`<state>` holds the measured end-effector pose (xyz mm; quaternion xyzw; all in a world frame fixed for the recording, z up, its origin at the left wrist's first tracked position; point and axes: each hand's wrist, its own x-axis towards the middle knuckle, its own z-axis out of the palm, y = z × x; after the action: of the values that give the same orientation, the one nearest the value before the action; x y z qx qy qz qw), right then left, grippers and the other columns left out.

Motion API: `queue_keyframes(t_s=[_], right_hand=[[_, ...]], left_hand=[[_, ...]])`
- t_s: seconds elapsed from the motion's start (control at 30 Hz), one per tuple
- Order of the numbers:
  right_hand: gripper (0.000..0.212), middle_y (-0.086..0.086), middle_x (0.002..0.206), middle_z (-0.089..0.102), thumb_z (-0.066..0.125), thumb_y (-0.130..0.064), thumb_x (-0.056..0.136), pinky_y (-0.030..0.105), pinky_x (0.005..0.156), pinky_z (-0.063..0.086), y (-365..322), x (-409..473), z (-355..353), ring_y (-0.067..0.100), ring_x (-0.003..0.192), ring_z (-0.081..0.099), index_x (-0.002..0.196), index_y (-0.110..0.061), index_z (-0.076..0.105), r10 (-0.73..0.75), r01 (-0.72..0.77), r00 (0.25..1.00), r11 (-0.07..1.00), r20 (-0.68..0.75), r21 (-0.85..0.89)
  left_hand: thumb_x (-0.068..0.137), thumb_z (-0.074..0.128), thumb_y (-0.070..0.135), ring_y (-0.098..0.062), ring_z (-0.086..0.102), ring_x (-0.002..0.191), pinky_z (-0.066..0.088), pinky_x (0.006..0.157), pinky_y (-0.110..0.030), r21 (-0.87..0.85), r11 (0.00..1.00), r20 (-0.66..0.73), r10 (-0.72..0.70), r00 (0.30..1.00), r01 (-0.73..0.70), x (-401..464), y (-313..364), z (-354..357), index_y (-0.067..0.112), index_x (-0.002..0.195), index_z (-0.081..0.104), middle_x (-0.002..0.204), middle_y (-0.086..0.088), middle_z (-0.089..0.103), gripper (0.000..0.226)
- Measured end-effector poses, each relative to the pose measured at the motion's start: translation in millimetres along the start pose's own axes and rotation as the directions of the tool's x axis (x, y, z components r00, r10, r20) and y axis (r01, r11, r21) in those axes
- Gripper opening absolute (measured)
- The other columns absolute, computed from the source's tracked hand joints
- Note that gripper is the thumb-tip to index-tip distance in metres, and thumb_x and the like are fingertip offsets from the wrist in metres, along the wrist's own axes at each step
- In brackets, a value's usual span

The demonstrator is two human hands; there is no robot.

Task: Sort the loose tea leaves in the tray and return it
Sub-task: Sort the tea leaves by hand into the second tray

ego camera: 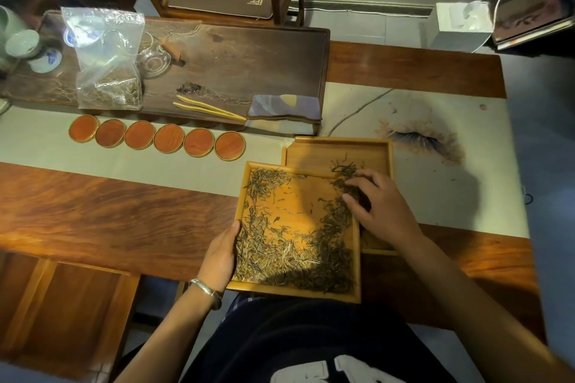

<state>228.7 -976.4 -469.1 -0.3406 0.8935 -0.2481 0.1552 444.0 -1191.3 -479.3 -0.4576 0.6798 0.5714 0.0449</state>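
The left hand point(219, 253) grips the tray point(241, 196) at its 9 o'clock rim; the right hand point(381, 207), fingers curled, picks at tea leaves point(295, 246) at 2 o'clock, over a second tray point(337, 140).

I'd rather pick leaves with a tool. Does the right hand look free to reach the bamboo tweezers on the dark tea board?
Probably yes. The right hand pinches only tea leaves, and the tweezers lie uncovered on the board's near edge, nothing across the path.
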Motion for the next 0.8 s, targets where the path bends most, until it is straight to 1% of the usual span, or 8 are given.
queue_keyframes(t_s=[0.07, 0.17, 0.23, 0.33, 0.43, 0.53, 0.7, 0.8], right_hand=[[0.054, 0.002, 0.140, 0.042, 0.055, -0.057, 0.084, 0.038, 0.097, 0.037, -7, -12, -3, 0.020, 0.130, 0.036, 0.127, -0.025, 0.053, -0.044, 0.043, 0.998, 0.999, 0.048, 0.019], [0.077, 0.001, 0.149, 0.033, 0.045, -0.079, 0.073, 0.045, 0.103, 0.033, -19, -33, 4, 0.022, 0.136, 0.030, 0.134, -0.033, 0.045, -0.161, 0.173, 0.970, 0.984, 0.180, -0.050], [0.079, 0.000, 0.153, 0.028, 0.043, -0.081, 0.072, 0.050, 0.108, 0.028, -23, -45, 13, 0.022, 0.140, 0.023, 0.136, -0.036, 0.042, -0.217, 0.246, 0.942, 0.966, 0.256, -0.084], [0.069, 0.003, 0.155, 0.023, 0.040, -0.076, 0.079, 0.054, 0.111, 0.019, -21, -52, 24, 0.022, 0.142, 0.010, 0.136, -0.036, 0.044, -0.242, 0.275, 0.937, 0.956, 0.250, -0.105], [0.064, 0.007, 0.156, 0.021, 0.039, -0.073, 0.082, 0.055, 0.110, 0.009, -18, -45, 26, 0.029, 0.142, 0.008, 0.135, -0.039, 0.043, -0.186, 0.209, 0.965, 0.971, 0.186, -0.113], [0.064, 0.005, 0.157, 0.016, 0.041, -0.072, 0.082, 0.050, 0.110, 0.007, -15, -33, 24, 0.025, 0.141, 0.004, 0.137, -0.040, 0.039, -0.130, 0.148, 0.980, 0.982, 0.153, -0.116], [0.060, 0.006, 0.155, 0.021, 0.047, -0.060, 0.086, 0.048, 0.110, 0.022, -9, -18, 21, 0.026, 0.141, 0.012, 0.139, -0.032, 0.040, -0.091, 0.103, 0.987, 0.990, 0.134, -0.091], [0.054, 0.008, 0.150, 0.030, 0.051, -0.050, 0.090, 0.046, 0.109, 0.028, -6, -12, 21, 0.025, 0.138, 0.022, 0.137, -0.026, 0.045, -0.081, 0.090, 0.990, 0.993, 0.113, -0.078]], left_hand=[[0.099, 0.032, 0.037, 0.014, 0.045, 0.096, 0.031, 0.087, -0.007, -0.001, 1.000, -0.006, -0.001, 1.000, 0.001, 1, 2, 0, 0.014, 0.131, 0.051, 0.114, 0.015, 0.048, 0.044], [0.100, 0.031, 0.035, 0.008, 0.047, 0.097, 0.032, 0.086, -0.007, 0.009, 1.000, -0.006, -0.006, 1.000, 0.006, 3, 3, 0, 0.014, 0.131, 0.051, 0.114, 0.014, 0.049, 0.042], [0.101, 0.031, 0.033, 0.016, 0.046, 0.087, 0.032, 0.072, 0.002, 0.010, 1.000, -0.009, -0.003, 1.000, 0.003, 4, 3, 0, 0.015, 0.130, 0.052, 0.109, 0.017, 0.050, 0.040], [0.100, 0.031, 0.034, 0.026, 0.045, 0.076, 0.031, 0.060, 0.008, 0.004, 1.000, 0.008, -0.012, 1.000, 0.012, 4, 4, -1, 0.017, 0.126, 0.054, 0.103, 0.021, 0.053, 0.038], [0.099, 0.033, 0.038, 0.016, 0.051, 0.085, 0.036, 0.071, -0.004, -0.019, 0.999, 0.027, -0.035, 0.999, 0.035, 3, 6, -1, 0.019, 0.122, 0.058, 0.105, 0.018, 0.060, 0.039], [0.099, 0.032, 0.038, 0.005, 0.052, 0.095, 0.034, 0.085, -0.015, 0.006, 1.000, 0.024, -0.018, 1.000, 0.017, 1, 7, -1, 0.015, 0.127, 0.056, 0.118, 0.008, 0.056, 0.043], [0.100, 0.031, 0.038, 0.002, 0.054, 0.099, 0.034, 0.090, -0.019, 0.023, 1.000, 0.036, -0.001, 0.999, 0.000, -1, 5, -1, 0.014, 0.126, 0.056, 0.122, 0.003, 0.058, 0.044], [0.099, 0.032, 0.040, -0.014, 0.048, 0.123, 0.030, 0.105, -0.027, 0.032, 0.999, 0.017, -0.022, 1.000, 0.022, 0, 0, -3, 0.010, 0.134, 0.050, 0.136, -0.004, 0.052, 0.049]])
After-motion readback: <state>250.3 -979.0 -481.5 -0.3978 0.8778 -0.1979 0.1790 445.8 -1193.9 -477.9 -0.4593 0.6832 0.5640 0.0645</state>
